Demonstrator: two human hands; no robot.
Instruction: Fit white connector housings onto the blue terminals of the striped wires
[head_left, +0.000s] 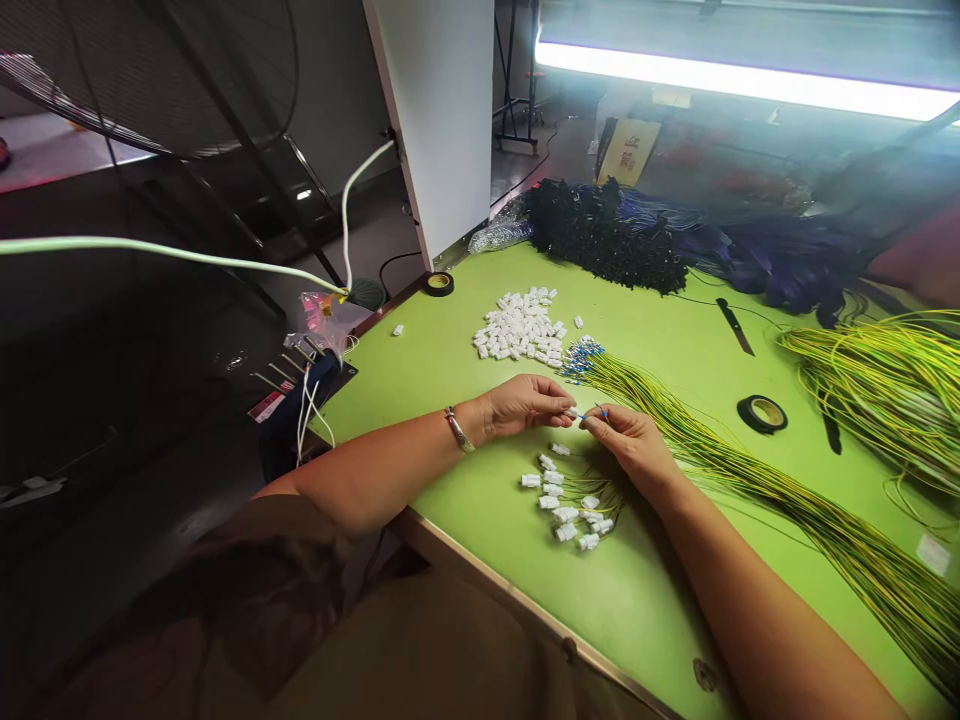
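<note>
My left hand (525, 402) pinches a small white connector (572, 411) at its fingertips. My right hand (630, 438) pinches the blue-tipped end of a yellow-green wire (602, 411), held right against the connector. Both hands hover over the green table (465, 470). A long bundle of yellow-green wires (750, 470) with blue terminals (579, 360) runs under my right hand. A heap of loose white connectors (521, 330) lies just beyond. Several wires fitted with white connectors (570, 505) lie below my hands.
Two rolls of black tape (761, 413) (439, 283) lie on the table, with a black blade (735, 325). Another yellow-green wire pile (892, 385) sits at the right, black and purple parts (607, 235) at the back. A white panel (442, 120) and a fan (150, 80) stand left.
</note>
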